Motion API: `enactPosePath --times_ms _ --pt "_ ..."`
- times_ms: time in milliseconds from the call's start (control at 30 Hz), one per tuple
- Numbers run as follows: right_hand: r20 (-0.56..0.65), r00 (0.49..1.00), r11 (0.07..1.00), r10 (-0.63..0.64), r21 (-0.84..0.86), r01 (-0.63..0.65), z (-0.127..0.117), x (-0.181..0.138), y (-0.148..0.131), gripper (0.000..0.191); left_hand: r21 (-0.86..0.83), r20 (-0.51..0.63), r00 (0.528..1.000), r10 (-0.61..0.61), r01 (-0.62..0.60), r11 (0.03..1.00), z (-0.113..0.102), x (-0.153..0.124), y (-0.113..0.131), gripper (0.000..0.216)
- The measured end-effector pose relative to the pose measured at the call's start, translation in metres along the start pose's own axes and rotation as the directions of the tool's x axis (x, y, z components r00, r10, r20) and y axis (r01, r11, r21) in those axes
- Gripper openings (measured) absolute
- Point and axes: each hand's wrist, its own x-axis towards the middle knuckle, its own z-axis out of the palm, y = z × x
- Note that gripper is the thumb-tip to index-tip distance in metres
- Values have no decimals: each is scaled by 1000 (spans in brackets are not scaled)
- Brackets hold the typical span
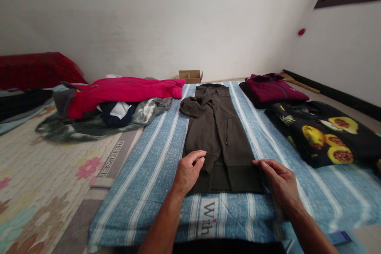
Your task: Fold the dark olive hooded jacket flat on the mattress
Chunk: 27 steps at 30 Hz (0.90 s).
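Note:
A dark olive-brown jacket lies lengthwise before me, its collar at the far end and its wide hem band nearest me. Its sides are folded in, with a sleeve laid down the front and bunched near the shoulder. A zipped pocket shows on the right half. My left hand is closed at the sleeve cuff near the lower left, thumb and forefinger pinching cloth. At the lower right edge, just by the hem band, my right hand pinches the jacket's side; its lower fingers are partly hidden.
Beneath is a blue striped cloth, beside a floral sheet. A pink garment tops a heap at left. Folded maroon clothing and black fruit-print clothing lie right. A cardboard box stands by the wall.

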Motion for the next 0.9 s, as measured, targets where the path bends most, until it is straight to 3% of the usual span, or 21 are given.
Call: enactPosePath --times_ms 900 --pt "10 1000 1000 0 2 0 1 0 -4 31 73 -6 997 79 -78 994 1 -1 -1 21"
